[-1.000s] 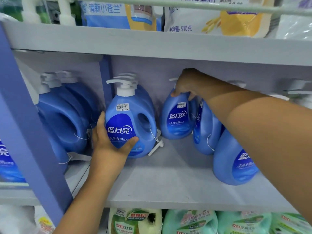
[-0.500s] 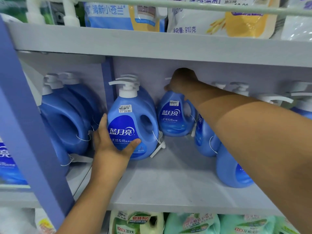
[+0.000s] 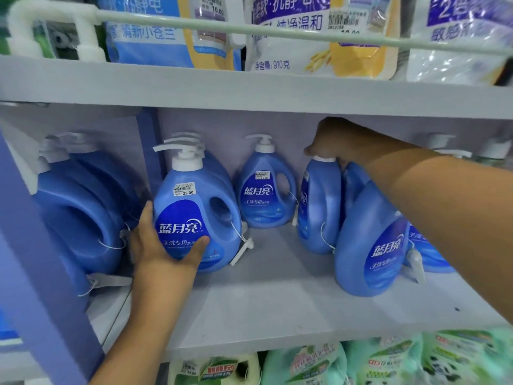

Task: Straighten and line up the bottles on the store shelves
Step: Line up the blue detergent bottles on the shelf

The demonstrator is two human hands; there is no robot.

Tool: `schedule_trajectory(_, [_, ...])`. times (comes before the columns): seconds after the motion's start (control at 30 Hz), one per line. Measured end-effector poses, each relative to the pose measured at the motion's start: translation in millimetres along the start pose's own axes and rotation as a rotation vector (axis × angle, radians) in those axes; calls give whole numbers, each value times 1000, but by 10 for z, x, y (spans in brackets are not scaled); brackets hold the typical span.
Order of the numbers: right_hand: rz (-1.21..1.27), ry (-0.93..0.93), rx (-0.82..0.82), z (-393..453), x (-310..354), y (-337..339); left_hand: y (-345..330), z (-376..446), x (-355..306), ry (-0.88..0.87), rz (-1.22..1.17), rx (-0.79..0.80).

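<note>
Blue pump bottles of laundry liquid stand on the grey middle shelf (image 3: 277, 307). My left hand (image 3: 158, 245) grips the lower left side of the front bottle (image 3: 200, 207), which faces forward with a price sticker. My right hand (image 3: 330, 143) holds the white top of a bottle turned sideways (image 3: 319, 207). Between them a smaller-looking bottle (image 3: 266, 190) stands upright at the back, facing forward, with no hand on it. A tilted bottle (image 3: 372, 245) leans at the front right, partly under my right forearm.
More blue bottles (image 3: 83, 212) fill the left bay behind a blue upright post (image 3: 41, 287). Refill pouches (image 3: 319, 40) sit behind a rail on the shelf above. Green and yellow bottles (image 3: 305, 365) line the shelf below. Bare shelf lies at the front centre.
My right hand left the back bottle, which now stands upright facing forward, and moved right onto the top of the sideways bottle. My left hand stays on the front bottle.
</note>
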State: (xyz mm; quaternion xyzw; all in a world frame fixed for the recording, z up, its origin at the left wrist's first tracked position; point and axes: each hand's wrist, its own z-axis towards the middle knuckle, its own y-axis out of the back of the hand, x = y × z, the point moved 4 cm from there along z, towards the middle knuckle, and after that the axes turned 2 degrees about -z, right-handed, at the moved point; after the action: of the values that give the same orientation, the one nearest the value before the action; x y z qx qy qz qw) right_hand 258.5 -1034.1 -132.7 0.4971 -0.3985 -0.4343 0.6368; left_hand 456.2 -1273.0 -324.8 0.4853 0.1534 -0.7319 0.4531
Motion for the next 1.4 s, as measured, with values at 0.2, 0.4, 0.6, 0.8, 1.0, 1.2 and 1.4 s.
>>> schedule_trajectory(0.2, [253, 189, 0, 22, 52, -10, 37, -6, 0, 18, -22, 6])
schedule_trajectory(0.4, [480, 259, 142, -82, 243, -140, 72, -40, -48, 40, -27, 10])
schedule_trajectory(0.6, [233, -3, 150, -309, 161, -492, 81, -61, -80, 50, -19, 18])
schedule_trajectory(0.8, [414, 79, 117, -202, 253, -624, 79, -53, -59, 38, -28, 27])
schedule_trajectory(1.0, [317, 79, 102, -239, 347, -734, 53, -53, -54, 61, 6, 21])
schedule_trajectory(1.2, [805, 187, -416, -1444, -203, -422, -112, -519, -729, -284, -27, -96])
schedule_trajectory(1.4, [1035, -124, -563, -1919, -1364, -681, -1541, -1087, -1262, -27, -300, 640])
